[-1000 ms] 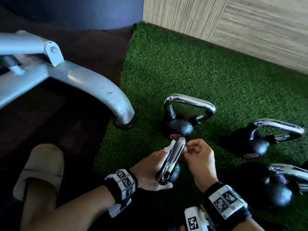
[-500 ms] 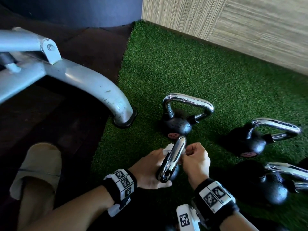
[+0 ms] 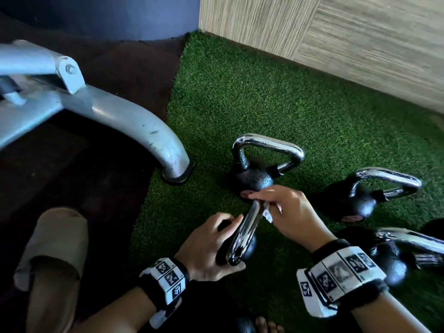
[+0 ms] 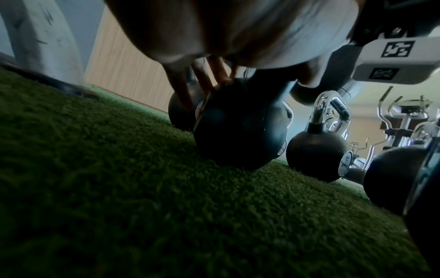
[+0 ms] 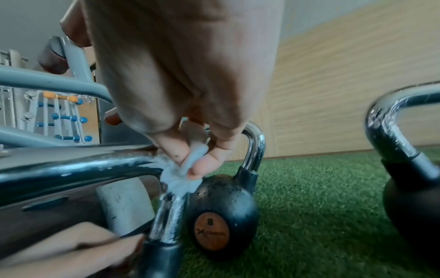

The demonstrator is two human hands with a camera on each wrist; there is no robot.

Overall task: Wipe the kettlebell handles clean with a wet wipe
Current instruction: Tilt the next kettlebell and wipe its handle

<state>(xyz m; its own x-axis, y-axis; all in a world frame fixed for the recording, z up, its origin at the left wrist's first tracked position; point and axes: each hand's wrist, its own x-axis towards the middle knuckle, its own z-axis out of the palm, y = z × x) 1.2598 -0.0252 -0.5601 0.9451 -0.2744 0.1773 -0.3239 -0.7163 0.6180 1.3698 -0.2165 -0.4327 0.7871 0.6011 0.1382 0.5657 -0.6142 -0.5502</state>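
Green turf (image 3: 240, 97): chrome handle (image 3: 247, 230), R fingers (image 5: 202, 165) pinching wipe (image 5: 181, 175), L hand (image 3: 206, 251) gripping kettlebell (image 4: 238, 135).

You see green grass mat (image 3: 276, 97) with four black kettlebells (image 3: 254, 176) on it, and a grey metal leg (image 3: 168, 159).

The right hand (image 3: 286, 210) pinches a white wet wipe (image 3: 268, 212) against the far end of a chrome kettlebell handle (image 3: 247, 233), while the left hand (image 3: 209, 248) grips the black kettlebell (image 3: 249, 246) on green turf (image 3: 264, 97), three more kettlebells nearby
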